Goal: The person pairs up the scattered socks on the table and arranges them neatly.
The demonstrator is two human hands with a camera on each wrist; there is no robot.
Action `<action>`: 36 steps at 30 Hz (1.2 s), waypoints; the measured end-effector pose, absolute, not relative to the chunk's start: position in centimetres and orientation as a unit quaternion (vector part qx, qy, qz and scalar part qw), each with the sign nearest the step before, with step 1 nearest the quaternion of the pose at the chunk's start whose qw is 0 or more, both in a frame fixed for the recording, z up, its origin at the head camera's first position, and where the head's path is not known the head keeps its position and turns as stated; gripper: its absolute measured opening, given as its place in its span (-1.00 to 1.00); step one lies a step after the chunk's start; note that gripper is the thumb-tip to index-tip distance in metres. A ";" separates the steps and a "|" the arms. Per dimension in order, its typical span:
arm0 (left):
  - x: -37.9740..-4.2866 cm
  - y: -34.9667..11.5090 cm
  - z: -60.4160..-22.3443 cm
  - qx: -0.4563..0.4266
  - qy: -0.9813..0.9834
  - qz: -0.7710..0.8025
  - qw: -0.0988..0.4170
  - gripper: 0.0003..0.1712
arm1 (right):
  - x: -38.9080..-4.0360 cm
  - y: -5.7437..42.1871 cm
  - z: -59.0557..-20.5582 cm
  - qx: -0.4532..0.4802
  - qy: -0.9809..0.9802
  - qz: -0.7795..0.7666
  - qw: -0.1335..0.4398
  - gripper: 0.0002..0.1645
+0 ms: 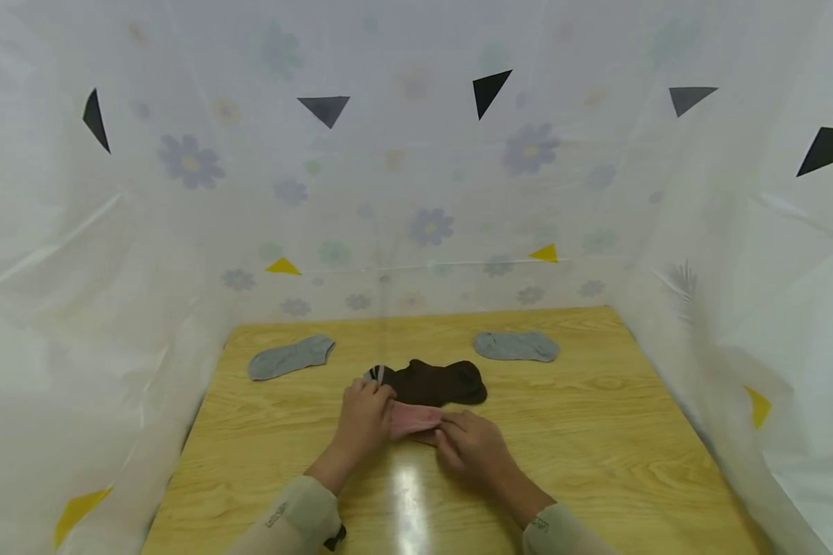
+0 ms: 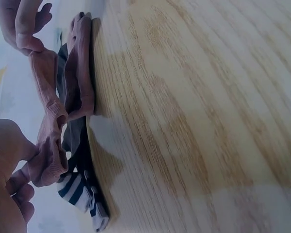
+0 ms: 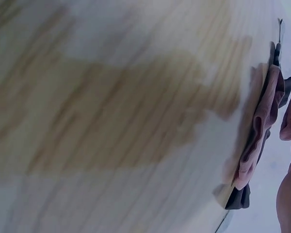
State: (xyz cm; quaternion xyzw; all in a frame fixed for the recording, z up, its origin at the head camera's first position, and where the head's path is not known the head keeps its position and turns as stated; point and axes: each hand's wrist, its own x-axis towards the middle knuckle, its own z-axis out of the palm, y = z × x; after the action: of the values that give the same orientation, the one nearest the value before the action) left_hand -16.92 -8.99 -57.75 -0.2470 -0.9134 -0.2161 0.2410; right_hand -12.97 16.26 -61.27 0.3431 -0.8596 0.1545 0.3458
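Observation:
A pink sock (image 1: 414, 418) is stretched between my two hands above the table. My left hand (image 1: 363, 420) grips one end, its thumb and fingers bunched round the fabric in the left wrist view. The other end is pinched between the thumb and fingers of my right hand (image 1: 473, 449). Under it a second pink sock (image 2: 81, 68) lies on the table, partly hidden in the head view. Just behind lies a dark brown sock (image 1: 437, 384), and beside it a striped black-and-white sock (image 2: 77, 190), partly covered by my left hand in the head view.
A grey sock (image 1: 291, 357) lies at the back left of the wooden table (image 1: 597, 462). Another grey sock (image 1: 517, 346) is at the back right. White flower-patterned sheeting (image 1: 416, 177) with triangular stickers surrounds the table on the back and both sides.

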 end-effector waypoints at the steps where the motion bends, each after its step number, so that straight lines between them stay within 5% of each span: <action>1: -16.9 -8.8 -57.8 -0.248 -0.914 -0.218 0.237 -0.91 | -12.9 16.4 -61.2 0.342 -0.859 0.154 0.349 -0.70; 18: -16.8 -6.9 -58.3 -0.277 -0.906 -0.213 0.237 -0.92 | -12.6 17.9 -61.2 0.332 -0.843 0.152 0.395 -0.71; 36: -16.9 -4.9 -59.0 -0.283 -0.911 -0.233 0.192 -0.91 | -11.8 19.6 -62.0 0.303 -0.872 0.147 0.354 -0.85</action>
State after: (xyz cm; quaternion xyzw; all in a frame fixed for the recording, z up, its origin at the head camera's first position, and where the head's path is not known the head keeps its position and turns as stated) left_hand -16.91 -4.95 -58.96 -0.2825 -0.9106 -0.2326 0.1920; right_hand -11.75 19.58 -61.96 0.3033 -0.8723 0.1468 0.3543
